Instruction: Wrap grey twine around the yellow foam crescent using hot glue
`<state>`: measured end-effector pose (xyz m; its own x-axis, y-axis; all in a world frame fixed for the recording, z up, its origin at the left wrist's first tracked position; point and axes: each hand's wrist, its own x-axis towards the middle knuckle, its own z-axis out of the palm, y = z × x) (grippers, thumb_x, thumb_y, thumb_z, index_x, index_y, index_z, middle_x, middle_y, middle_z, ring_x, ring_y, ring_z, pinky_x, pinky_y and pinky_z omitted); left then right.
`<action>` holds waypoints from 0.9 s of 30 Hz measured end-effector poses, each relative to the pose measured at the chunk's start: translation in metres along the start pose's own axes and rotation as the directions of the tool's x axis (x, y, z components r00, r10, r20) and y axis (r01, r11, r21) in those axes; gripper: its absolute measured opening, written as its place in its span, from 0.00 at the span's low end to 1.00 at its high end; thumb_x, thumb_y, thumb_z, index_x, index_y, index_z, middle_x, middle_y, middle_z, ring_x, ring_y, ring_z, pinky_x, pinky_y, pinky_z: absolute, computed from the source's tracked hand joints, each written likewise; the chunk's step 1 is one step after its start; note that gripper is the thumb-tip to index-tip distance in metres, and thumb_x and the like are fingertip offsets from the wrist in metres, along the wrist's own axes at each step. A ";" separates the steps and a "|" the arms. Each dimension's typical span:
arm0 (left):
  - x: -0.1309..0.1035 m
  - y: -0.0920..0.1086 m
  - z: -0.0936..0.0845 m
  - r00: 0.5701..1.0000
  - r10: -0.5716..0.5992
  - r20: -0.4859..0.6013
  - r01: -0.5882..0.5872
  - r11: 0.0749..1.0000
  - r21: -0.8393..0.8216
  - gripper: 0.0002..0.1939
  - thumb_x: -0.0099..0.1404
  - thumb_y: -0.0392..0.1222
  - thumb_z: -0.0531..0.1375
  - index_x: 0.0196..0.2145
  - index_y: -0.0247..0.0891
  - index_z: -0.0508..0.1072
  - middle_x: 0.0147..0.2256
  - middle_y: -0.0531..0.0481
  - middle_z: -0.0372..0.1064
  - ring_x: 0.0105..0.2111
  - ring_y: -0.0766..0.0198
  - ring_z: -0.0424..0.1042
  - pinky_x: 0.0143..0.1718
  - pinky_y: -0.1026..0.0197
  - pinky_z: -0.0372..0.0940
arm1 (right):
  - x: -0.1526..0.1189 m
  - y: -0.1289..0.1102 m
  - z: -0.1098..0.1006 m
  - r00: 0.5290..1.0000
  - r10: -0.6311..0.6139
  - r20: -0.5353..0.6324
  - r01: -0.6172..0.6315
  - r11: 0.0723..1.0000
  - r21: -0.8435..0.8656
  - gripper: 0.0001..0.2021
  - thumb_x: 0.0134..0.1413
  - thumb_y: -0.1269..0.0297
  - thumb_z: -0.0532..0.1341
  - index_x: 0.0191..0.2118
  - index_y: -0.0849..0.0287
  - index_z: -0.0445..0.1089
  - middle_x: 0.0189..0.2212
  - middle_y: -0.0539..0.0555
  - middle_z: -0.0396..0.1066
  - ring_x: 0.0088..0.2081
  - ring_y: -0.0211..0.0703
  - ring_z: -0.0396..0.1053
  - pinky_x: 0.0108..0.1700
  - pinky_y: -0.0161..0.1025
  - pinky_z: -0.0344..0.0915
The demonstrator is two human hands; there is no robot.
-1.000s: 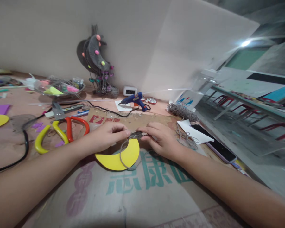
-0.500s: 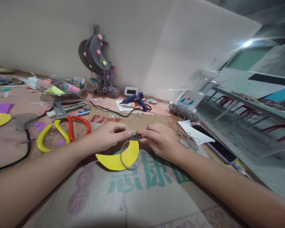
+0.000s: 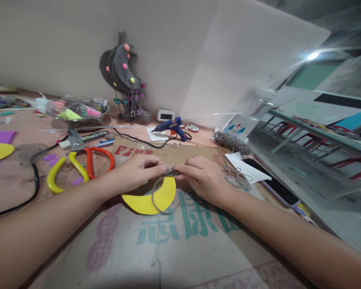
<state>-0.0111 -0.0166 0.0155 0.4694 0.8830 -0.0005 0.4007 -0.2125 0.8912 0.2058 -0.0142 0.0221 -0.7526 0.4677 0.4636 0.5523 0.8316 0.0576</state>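
Yellow crescent [image 3: 161, 198] over printed cardboard [image 3: 129, 257]

Head view: left hand [image 3: 144, 170] and right hand [image 3: 203, 178] pinch a dark piece [image 3: 172, 173] at its upper tip; grey cord [image 3: 153, 196] loops across it. Cardboard lies on a pinkish tabletop [image 3: 10, 190] before a pale wall [image 3: 168, 48]; beyond at right, red stools [image 3: 356, 161] stand under a long table [image 3: 327, 132].

The yellow crescent [image 3: 161, 199] opens toward eleven o'clock, its tips at nine and one. A thin grey cord [image 3: 153, 196] curves over its face, leaving its edge at five o'clock. A small dark piece [image 3: 172, 174] sits by the one-o'clock tip.
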 end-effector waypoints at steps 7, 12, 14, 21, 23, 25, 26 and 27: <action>-0.002 0.006 0.000 0.998 -0.056 -0.010 0.055 0.995 -0.081 0.15 0.58 0.50 0.54 0.24 0.35 0.65 0.18 0.56 0.59 0.18 0.72 0.57 0.18 0.69 0.50 | -0.003 0.006 0.000 0.968 0.239 -0.079 -0.217 0.950 0.225 0.13 0.59 0.63 0.53 0.47 0.62 0.65 0.31 0.55 0.66 0.34 0.41 0.64 0.37 0.38 0.61; -0.003 0.010 0.000 0.997 -0.067 -0.034 0.063 0.992 -0.114 0.14 0.58 0.49 0.55 0.25 0.34 0.67 0.20 0.55 0.60 0.20 0.71 0.58 0.19 0.69 0.52 | 0.001 0.013 0.009 0.906 0.419 -0.058 -0.379 0.865 0.329 0.15 0.57 0.64 0.53 0.49 0.61 0.64 0.41 0.58 0.69 0.41 0.44 0.66 0.44 0.43 0.62; -0.003 0.011 0.000 0.997 -0.070 -0.041 0.065 0.991 -0.115 0.14 0.58 0.49 0.55 0.26 0.34 0.67 0.20 0.55 0.59 0.20 0.71 0.58 0.19 0.68 0.52 | 0.002 0.013 0.010 0.895 0.445 -0.039 -0.403 0.843 0.355 0.16 0.56 0.65 0.55 0.50 0.61 0.63 0.44 0.59 0.68 0.44 0.45 0.66 0.46 0.45 0.62; -0.003 0.011 -0.001 0.996 -0.084 -0.043 0.081 0.994 -0.074 0.15 0.59 0.50 0.54 0.27 0.34 0.68 0.21 0.54 0.60 0.20 0.71 0.58 0.20 0.68 0.52 | 0.002 0.010 0.009 0.899 0.437 -0.036 -0.393 0.839 0.375 0.15 0.56 0.64 0.54 0.49 0.61 0.63 0.43 0.59 0.68 0.44 0.46 0.66 0.46 0.45 0.63; -0.003 0.008 -0.001 0.997 -0.075 -0.036 0.072 0.994 -0.078 0.15 0.59 0.50 0.53 0.28 0.34 0.68 0.21 0.54 0.61 0.20 0.71 0.58 0.20 0.68 0.52 | 0.002 0.011 0.009 0.895 0.445 -0.023 -0.406 0.835 0.372 0.15 0.57 0.65 0.53 0.50 0.60 0.63 0.43 0.58 0.68 0.44 0.45 0.66 0.47 0.45 0.62; -0.002 0.005 0.000 0.998 -0.054 -0.038 0.050 0.995 -0.082 0.15 0.59 0.50 0.53 0.28 0.34 0.68 0.22 0.54 0.62 0.21 0.70 0.60 0.21 0.68 0.54 | 0.003 0.012 0.009 0.893 0.450 0.001 -0.419 0.830 0.368 0.16 0.58 0.65 0.52 0.51 0.60 0.62 0.43 0.58 0.68 0.43 0.44 0.65 0.47 0.45 0.62; -0.002 0.004 0.000 0.998 -0.043 -0.041 0.039 0.996 -0.084 0.15 0.59 0.50 0.53 0.28 0.34 0.68 0.22 0.53 0.63 0.21 0.70 0.60 0.21 0.68 0.54 | 0.003 0.013 0.010 0.893 0.451 0.011 -0.423 0.829 0.367 0.16 0.58 0.66 0.52 0.52 0.60 0.62 0.42 0.58 0.68 0.43 0.44 0.65 0.47 0.45 0.62; -0.001 0.003 0.000 0.998 -0.033 -0.044 0.030 0.996 -0.085 0.15 0.59 0.50 0.53 0.27 0.34 0.68 0.22 0.53 0.63 0.21 0.69 0.60 0.22 0.67 0.54 | 0.003 0.013 0.010 0.894 0.448 0.018 -0.423 0.829 0.367 0.16 0.58 0.66 0.52 0.52 0.60 0.61 0.42 0.58 0.67 0.42 0.44 0.65 0.47 0.45 0.62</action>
<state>-0.0106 -0.0184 0.0179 0.4207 0.9072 -0.0104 0.3461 -0.1499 0.9262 0.2072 0.0009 0.0156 -0.4316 0.7960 0.4243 0.6443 0.6013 -0.4726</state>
